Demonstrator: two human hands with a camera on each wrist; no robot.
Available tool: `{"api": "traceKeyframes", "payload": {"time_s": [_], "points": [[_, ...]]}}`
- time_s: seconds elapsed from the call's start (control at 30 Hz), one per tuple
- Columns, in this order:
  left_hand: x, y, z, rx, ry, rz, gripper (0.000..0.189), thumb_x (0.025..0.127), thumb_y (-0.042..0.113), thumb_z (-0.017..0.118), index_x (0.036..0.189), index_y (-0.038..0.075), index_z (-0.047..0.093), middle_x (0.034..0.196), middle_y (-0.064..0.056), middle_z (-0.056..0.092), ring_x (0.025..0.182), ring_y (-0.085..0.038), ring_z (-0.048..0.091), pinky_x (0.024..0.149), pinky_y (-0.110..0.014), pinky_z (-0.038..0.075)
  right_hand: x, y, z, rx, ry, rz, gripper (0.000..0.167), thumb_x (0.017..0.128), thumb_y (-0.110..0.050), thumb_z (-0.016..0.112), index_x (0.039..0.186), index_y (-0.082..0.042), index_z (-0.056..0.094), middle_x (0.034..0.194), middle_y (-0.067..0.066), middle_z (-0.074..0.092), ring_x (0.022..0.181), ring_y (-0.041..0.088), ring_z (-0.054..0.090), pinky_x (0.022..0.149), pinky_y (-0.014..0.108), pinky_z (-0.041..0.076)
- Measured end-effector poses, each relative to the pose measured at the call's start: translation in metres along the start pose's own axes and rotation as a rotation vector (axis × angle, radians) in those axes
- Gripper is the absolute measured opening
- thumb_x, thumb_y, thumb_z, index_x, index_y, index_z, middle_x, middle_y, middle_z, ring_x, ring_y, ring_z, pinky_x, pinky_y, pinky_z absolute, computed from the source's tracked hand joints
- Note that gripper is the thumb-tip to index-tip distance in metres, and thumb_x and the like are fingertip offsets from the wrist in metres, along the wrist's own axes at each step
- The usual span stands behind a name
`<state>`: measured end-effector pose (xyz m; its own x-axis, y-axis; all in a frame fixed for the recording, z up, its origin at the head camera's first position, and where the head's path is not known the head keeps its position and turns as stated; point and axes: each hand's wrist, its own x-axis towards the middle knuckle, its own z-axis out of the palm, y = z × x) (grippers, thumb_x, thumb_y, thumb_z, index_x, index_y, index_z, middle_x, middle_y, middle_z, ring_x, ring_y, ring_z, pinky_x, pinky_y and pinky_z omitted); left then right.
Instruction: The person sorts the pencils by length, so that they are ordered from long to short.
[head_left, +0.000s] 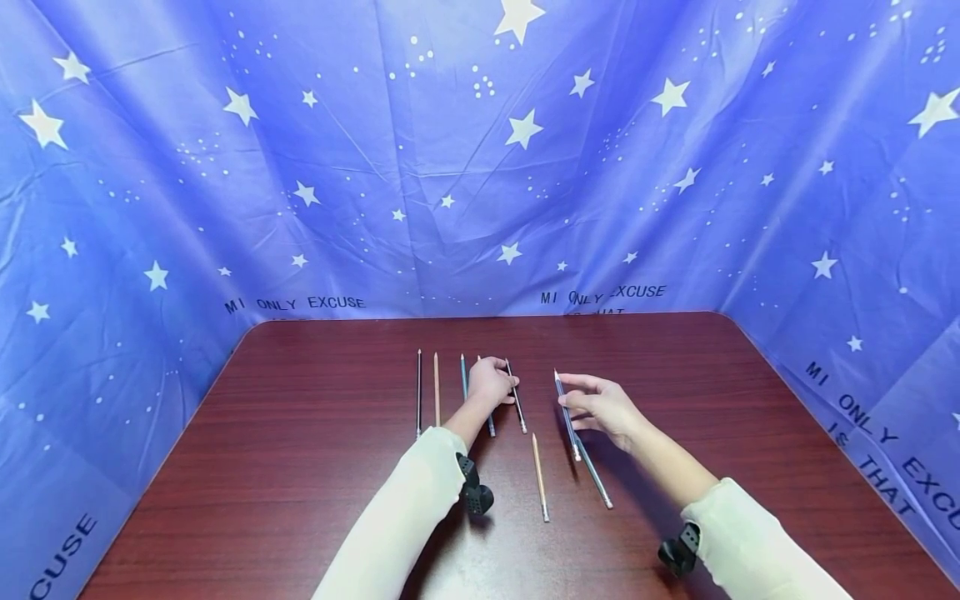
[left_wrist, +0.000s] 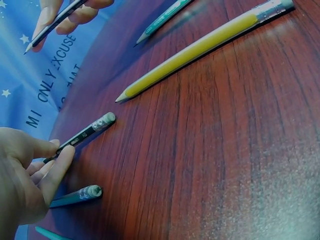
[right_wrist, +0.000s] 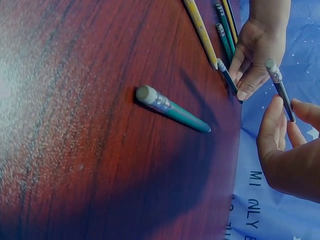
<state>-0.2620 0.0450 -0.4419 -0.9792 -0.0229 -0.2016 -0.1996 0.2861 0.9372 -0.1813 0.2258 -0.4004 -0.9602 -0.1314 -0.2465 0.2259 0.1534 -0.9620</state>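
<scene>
Head view: left hand [head_left: 492, 382], fingers clamped on black pencil [head_left: 521, 417], beside other pencils [head_left: 437, 392] on table [head_left: 300, 483]; right hand [head_left: 603, 408], fingers pinching dark pencil [head_left: 567, 421], raised. Left wrist view: yellow pencil [left_wrist: 192, 55], between the held two. Right wrist view: green pencil [right_wrist: 182, 115], lying near the raised one.

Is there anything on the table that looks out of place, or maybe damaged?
Yes, slightly: in the head view, the yellow pencil and the green pencil lie lower than the row of pencils at left, and the green one slants more. I see no damage or spill.
</scene>
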Motion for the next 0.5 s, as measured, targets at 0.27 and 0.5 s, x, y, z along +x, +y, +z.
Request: {"api": "traceKeyframes", "payload": {"time_s": [0.27, 0.5], "points": [[-0.0009, -0.0020, 0.0032, 0.132, 0.026, 0.046, 0.031, 0.081, 0.000, 0.067, 0.111, -0.003, 0.061, 0.098, -0.017, 0.068, 0.065, -0.020, 0.069, 0.046, -0.020, 0.055, 0.0025, 0.0015, -0.0006, 0.002, 0.008, 0.009, 0.055, 0.084, -0.008, 0.062, 0.136, -0.001, 0.045, 0.085, -0.002, 0.066, 0.068, 0.009, 0.059, 0.063, 0.023, 0.057], [-0.0038, -0.0004, 0.0049, 0.224, 0.044, 0.081, 0.027, 0.083, 0.003, 0.066, 0.108, -0.003, 0.062, 0.100, -0.018, 0.067, 0.060, -0.018, 0.069, 0.045, -0.018, 0.053, 0.0047, 0.0004, -0.0030, 0.005, 0.011, 0.014, 0.055, 0.084, -0.009, 0.063, 0.136, -0.001, 0.045, 0.082, -0.002, 0.065, 0.068, 0.008, 0.059, 0.062, 0.021, 0.057]]}}
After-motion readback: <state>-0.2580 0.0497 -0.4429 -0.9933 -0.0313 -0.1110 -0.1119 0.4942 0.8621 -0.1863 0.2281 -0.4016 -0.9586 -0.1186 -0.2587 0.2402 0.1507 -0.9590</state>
